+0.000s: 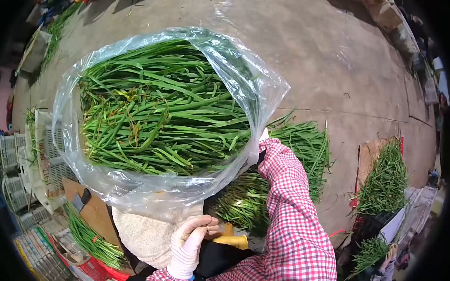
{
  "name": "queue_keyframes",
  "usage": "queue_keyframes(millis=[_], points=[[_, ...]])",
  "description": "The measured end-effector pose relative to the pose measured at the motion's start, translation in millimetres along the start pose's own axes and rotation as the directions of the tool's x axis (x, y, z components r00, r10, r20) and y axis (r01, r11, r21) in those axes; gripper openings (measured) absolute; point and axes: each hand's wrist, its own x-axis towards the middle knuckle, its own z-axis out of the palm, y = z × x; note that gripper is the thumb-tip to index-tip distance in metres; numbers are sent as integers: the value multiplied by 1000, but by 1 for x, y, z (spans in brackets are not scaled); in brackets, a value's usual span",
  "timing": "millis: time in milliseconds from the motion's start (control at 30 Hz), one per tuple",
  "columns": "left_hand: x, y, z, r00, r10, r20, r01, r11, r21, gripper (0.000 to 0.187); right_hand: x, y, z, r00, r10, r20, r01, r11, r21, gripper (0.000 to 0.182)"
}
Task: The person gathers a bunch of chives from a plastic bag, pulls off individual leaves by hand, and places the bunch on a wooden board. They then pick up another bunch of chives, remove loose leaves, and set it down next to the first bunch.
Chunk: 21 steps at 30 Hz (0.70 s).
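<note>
A clear plastic bag stands wide at the centre left, filled with long green leafy stalks. My right hand, mostly hidden behind the bag's right rim, is at the end of a red-and-white checked sleeve; its fingers do not show. Below the bag's lower edge is my left hand in a pale striped glove, its fingers curled together over my lap. Whatever those fingers hold, if anything, is too small to make out. A cream towel lies beside the left hand, and a yellow object is just to its right.
More green stalks lie on the floor behind my right arm. A bundle rests at the lower left near plastic crates. Another pile is at the right, with a co-worker's hand below it.
</note>
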Motion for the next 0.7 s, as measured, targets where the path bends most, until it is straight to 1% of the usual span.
queue_keyframes(millis=[67, 100, 133, 200, 233, 267, 333, 367, 400, 433, 467, 533, 567, 600, 667, 700], points=[[0, 2, 3, 1000, -6, -8, 5, 1000, -26, 38, -35, -9, -35, 1000, 13, 9, -13, 999, 35, 42], [-1, 2, 3, 1000, -15, -10, 15, 1000, -16, 38, -73, -19, -77, 995, -27, 97, 28, 999, -15, 58], [-1, 2, 3, 1000, -22, -12, 22, 1000, -6, 39, -78, -18, -73, 995, -28, 95, 30, 999, -23, 58], [-2, 1, 3, 1000, -8, -7, 8, 1000, -7, 40, -84, -11, -61, 990, -142, 4, 141, 977, -158, 79], [-2, 1, 3, 1000, 0, -7, 0, 1000, -11, 40, -82, -9, -64, 980, -133, 149, 135, 991, -4, 102], [-2, 0, 3, 1000, 8, -8, -8, 1000, -16, 40, -84, -9, -65, 967, -153, 202, 143, 988, 62, 107], [-3, -2, 0, 1000, 14, -7, -14, 1000, -21, 39, -102, -10, -78, 952, -164, 258, 156, 986, 53, 91], [-3, -1, 1, 1000, 17, -3, -17, 999, -28, 39, -103, -8, -71, 953, -165, 252, 158, 986, 45, 91], [-3, -1, 1, 1000, 21, 0, -21, 999, -34, 38, -101, -6, -59, 970, -161, 181, 149, 986, 79, 83], [-2, -4, -2, 999, 48, 11, -48, 999, 11, 38, -103, -7, -55, 981, -158, 109, 146, 983, 114, 76], [-2, -5, -2, 998, 56, 7, -56, 998, 9, 38, -108, -5, -52, 989, -135, 59, 127, 985, 120, 67], [-3, -5, 2, 999, 44, 16, -44, 998, 38, 37, -122, 4, -49, 975, -194, -106, 211, 961, 178, 66], [-3, -5, 6, 999, -18, 30, 18, 1000, -1, 42, -130, 6, -50, 975, -196, -107, 212, 962, 171, 66], [0, -8, 11, 999, -15, 30, 15, 1000, -9, 42, -138, 9, -52, 971, -177, -161, 210, 953, 220, 64], [12, -24, 24, 996, -39, 75, 47, 994, -101, 50, -156, 12, -56, 959, -141, -248, 210, 937, 280, 61], [19, -33, 31, 990, -35, 135, 54, 988, -142, 56, -169, 8, -63, 961, -99, -259, 179, 934, 310, 60]])
